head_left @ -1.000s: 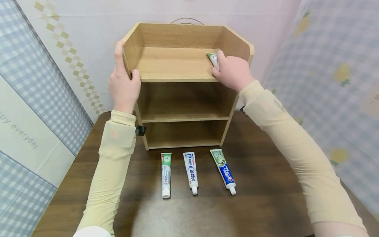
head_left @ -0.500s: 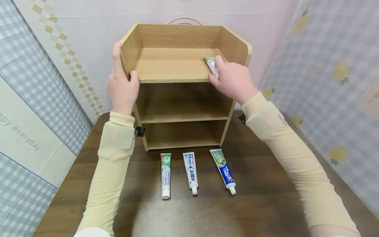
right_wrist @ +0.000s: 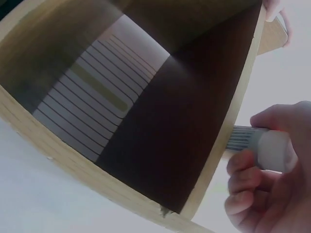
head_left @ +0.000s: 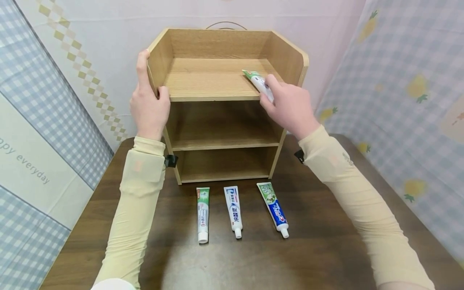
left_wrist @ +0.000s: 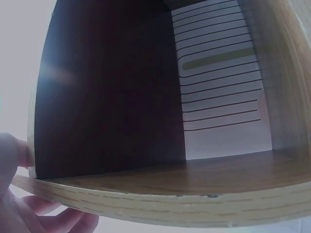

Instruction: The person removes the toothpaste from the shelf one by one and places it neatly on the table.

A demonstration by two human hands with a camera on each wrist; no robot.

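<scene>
On the shelf's (head_left: 214, 80) top tier, right hand (head_left: 288, 106) grips a toothpaste tube (head_left: 258, 81); left hand (head_left: 149, 105) clasps its side.

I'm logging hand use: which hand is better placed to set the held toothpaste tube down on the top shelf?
The right hand: it already grips the toothpaste tube over the top shelf, while the left hand holds the rack's side.

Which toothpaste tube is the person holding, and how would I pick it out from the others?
Find the wooden shelf unit on the dark table. At the right end of its top shelf, the right hand grips a green-and-white tube. It alone is up there; three other tubes lie on the table in front.
</scene>
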